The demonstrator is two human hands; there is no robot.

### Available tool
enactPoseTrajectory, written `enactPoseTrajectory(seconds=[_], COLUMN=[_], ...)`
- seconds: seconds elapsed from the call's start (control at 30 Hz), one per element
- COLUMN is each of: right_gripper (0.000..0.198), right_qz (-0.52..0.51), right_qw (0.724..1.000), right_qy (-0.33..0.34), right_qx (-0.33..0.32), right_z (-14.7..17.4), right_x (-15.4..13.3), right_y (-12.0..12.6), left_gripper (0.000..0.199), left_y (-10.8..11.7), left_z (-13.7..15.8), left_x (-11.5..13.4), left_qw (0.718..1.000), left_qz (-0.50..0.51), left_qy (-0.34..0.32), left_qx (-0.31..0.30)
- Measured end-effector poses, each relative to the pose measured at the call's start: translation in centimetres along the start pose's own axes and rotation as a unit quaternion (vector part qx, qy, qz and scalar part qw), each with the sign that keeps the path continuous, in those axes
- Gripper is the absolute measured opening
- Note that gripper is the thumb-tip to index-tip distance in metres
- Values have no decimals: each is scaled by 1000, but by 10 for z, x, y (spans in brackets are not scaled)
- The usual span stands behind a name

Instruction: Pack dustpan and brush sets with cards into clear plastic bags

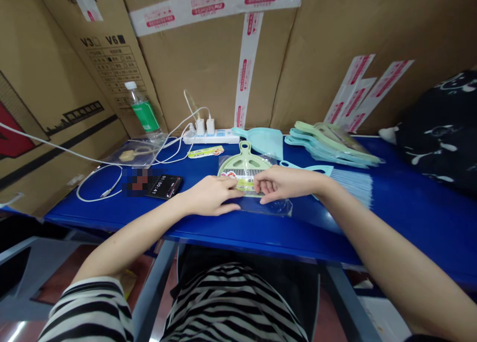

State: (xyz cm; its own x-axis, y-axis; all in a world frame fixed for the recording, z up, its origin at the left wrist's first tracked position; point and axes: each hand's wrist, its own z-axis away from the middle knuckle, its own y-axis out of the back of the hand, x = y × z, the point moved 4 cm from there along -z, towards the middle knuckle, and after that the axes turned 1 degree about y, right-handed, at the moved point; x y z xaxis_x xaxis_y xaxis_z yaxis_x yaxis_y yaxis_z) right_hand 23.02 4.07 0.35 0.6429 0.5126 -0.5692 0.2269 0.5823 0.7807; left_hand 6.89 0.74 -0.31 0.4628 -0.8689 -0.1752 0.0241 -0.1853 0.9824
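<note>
A pale-green plastic dustpan [245, 159] in a clear plastic bag [285, 207] is lying at frame centre on the blue desk [231, 233]. The left hand [213, 195] is resting, unclenched, on its lower left; the right hand [285, 181] is reaching over its right, fingers curled, any grasp unclear.

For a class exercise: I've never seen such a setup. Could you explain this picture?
No robot here: a person works with two bare hands. The one picture comes from a camera worn on the head, looking forward and down. On the blue table, a green dustpan lies in clear plastic; the left hand rests on it, and the right hand curls over it, though whether it grips anything is hard to tell. Beyond lie a blue dustpan and a power strip; to the right, a blue brush and a pile of dustpans; to the left, a phone and a bottle.
</note>
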Motion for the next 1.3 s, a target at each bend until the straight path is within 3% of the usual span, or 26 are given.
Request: enactPoseTrajectory(seconds=[0.1, 0.27, 0.47, 0.6, 0.83, 1.03, 1.3], right_gripper=[41, 39, 39, 41, 47, 29, 15], right_qz=[0, 1, 1, 8, 28, 50, 42], right_qw=[1000, 1000, 1000, 1000, 1000, 998, 999], right_qy=[-1, -6, -7, -22, 3, 39, -16], right_qx=[-8, -18, -13, -17, 1, -6, 4], right_z=[1, 3, 3, 3, 6, 11, 9], right_x=[1, 2, 3, 4, 5, 6, 3], right_y=[0, 1, 1, 0, 3, 4, 7], left_gripper=[51, 30, 36, 21, 22, 22, 24], left_y=[2, 4, 6, 4, 1, -3, -3], left_z=[2, 3, 6, 4, 2, 2, 0], left_x=[0, -1, -4, -8, -15, -15, -13], left_qw=[999, 999, 998, 999, 997, 994, 991], left_qz=[29, 35, 65, 48, 3, -15, -26], left_qy=[-17, -7, -10, 3, 74, 105, 129], left_qx=[5, -6, -6, 16, 36, 2, -15])
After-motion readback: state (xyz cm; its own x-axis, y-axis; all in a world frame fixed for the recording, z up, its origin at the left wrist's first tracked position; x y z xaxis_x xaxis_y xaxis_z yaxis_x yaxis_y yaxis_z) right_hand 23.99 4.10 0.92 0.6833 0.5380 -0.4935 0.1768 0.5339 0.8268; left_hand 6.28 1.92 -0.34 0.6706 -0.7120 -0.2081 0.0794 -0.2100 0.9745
